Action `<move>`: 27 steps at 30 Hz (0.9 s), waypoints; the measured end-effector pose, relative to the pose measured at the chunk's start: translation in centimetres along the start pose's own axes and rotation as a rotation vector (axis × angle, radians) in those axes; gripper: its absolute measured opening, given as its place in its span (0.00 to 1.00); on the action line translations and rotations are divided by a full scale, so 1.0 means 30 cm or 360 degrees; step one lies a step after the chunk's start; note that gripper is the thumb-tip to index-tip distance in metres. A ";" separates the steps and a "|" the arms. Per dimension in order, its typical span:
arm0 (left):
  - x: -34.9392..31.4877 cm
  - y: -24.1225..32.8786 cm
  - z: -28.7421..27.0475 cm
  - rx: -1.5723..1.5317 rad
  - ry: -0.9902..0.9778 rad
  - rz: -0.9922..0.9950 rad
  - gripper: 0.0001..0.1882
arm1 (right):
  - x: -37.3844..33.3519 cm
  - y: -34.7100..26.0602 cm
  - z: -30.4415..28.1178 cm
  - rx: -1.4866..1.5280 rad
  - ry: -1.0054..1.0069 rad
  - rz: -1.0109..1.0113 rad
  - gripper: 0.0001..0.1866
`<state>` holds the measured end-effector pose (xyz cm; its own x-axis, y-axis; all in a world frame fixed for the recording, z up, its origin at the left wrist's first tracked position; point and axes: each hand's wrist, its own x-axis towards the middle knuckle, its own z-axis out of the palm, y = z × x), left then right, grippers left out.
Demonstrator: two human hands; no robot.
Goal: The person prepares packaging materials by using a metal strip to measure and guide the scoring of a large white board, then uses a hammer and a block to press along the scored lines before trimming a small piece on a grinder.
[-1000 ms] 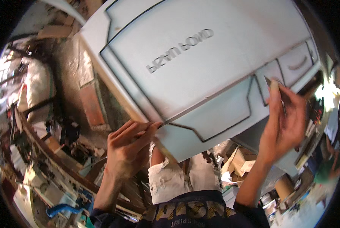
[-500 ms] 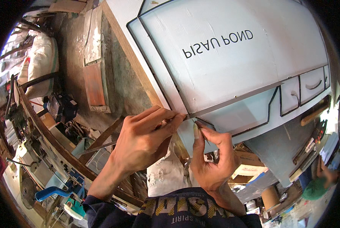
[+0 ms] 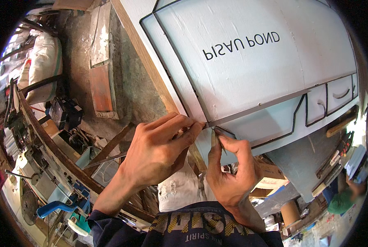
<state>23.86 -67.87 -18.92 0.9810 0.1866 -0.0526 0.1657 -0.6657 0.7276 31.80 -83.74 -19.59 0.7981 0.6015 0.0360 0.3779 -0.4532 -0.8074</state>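
A white board [image 3: 241, 78] with black-lined slots and black printed lettering lies before me. One long grey metal strip [image 3: 258, 104] stands along a line on it. My left hand [image 3: 157, 146] is closed, thumb and forefinger pinched at the near left end of that strip; the fingers partly hide what they grip. Just right of it, my right hand [image 3: 233, 171] pinches a small thin dark metal piece [image 3: 226, 133] between thumb and forefinger, close to the board's near edge. Part of this piece is covered by the fingers.
A wooden edge [image 3: 151, 78] borders the board at left. Beyond it a plank with an orange-brown panel [image 3: 101, 88] lies on the floor. White sacks [image 3: 44, 66] stand far left; a bench with a blue-handled tool [image 3: 54, 209] is lower left. Another person in green [image 3: 341, 203] is at lower right.
The board appears shifted slightly right in view. Both hands stay pinched near the same corner, and the dark piece in my right hand shows a little more.
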 end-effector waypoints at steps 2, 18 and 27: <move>0.001 0.003 -0.001 0.0015 -0.0014 -0.0006 0.23 | 0.000 -0.005 0.000 -0.0013 0.0014 0.0028 0.10; -0.010 -0.004 0.006 0.0000 -0.0021 -0.0029 0.24 | 0.007 0.001 -0.009 -0.0016 -0.0043 -0.0064 0.10; 0.002 0.003 -0.013 0.0013 -0.0114 -0.0012 0.24 | -0.005 -0.001 0.012 -0.0007 0.0032 -0.0008 0.07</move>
<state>23.90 -67.63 -18.59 0.9844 0.1396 -0.1069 0.1734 -0.6703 0.7215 31.50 -83.57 -19.78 0.8056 0.5902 0.0519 0.3838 -0.4531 -0.8046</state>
